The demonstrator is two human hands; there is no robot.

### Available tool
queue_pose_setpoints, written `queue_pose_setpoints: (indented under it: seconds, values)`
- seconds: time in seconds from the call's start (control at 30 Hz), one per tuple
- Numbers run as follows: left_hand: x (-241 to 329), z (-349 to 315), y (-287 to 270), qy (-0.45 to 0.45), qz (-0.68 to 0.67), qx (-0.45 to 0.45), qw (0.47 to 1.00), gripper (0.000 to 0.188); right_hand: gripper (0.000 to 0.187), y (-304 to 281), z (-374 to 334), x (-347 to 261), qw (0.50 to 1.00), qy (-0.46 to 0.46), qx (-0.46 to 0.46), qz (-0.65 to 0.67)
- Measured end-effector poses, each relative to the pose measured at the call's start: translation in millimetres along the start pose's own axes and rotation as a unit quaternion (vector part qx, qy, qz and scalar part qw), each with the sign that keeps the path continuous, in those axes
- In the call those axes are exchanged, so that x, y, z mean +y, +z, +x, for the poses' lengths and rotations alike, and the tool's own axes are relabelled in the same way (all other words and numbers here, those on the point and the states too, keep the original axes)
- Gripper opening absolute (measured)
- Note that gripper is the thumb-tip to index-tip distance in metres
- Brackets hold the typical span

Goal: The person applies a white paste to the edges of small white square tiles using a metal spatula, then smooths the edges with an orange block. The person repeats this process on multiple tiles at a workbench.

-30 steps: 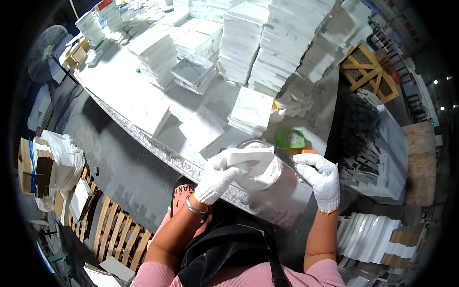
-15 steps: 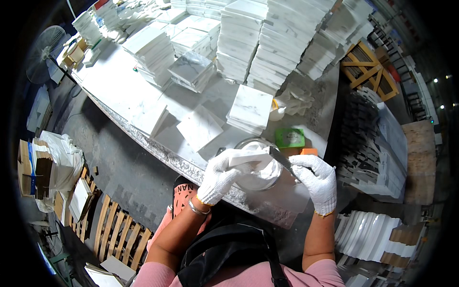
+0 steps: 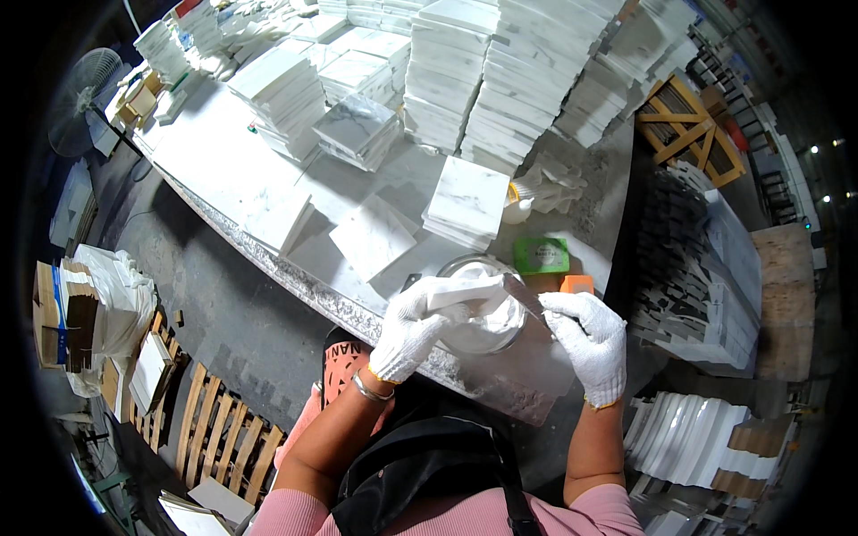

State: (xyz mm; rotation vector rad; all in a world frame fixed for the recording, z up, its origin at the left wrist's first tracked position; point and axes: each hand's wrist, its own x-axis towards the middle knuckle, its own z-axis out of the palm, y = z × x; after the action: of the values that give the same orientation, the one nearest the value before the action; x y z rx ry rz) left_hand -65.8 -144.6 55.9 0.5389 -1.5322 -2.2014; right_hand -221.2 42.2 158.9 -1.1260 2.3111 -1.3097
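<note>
My left hand (image 3: 407, 330), in a white knit glove, is closed on a flat white piece (image 3: 460, 292) that looks like a stone strip. My right hand (image 3: 590, 344), gloved the same way, grips a thin scraper (image 3: 523, 295); its blade meets the right end of the white piece. Below them stands a round tub (image 3: 463, 262) of white paste (image 3: 492, 332), partly hidden by the left hand and the piece. A green box (image 3: 541, 256) and an orange block (image 3: 577, 284) lie just beyond the right hand.
On the stone-topped table (image 3: 210, 134), a low stack of marble tiles (image 3: 469, 198) and a single tile (image 3: 374, 237) lie beyond the tub. Tall tile stacks (image 3: 518, 80) rise farther back. Wooden pallets (image 3: 223, 429) lie on the floor at left; stacked slabs (image 3: 724, 277) stand at right.
The scraper blade has tilted, showing paler and narrower against the white piece's end. My right hand has shifted very slightly; my left hand keeps its hold.
</note>
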Motion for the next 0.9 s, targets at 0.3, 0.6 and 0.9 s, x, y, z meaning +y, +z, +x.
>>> queue_pose_setpoints:
  seconds: [0.3,0.6,0.9]
  values:
    - [-6,0,0,0.020,0.011,0.008,1.000,0.044,0.019,-1,-1,-5,0.989,-0.111,0.030,-0.098]
    - [2,-4,0,0.017,0.049,0.014,0.999,0.036,0.024,-4,-7,-9,0.983,-0.126,0.017,-0.135]
    - [-7,-10,-3,0.015,0.036,0.024,0.999,0.035,0.032,4,-16,-22,0.995,-0.011,-0.040,-0.089]
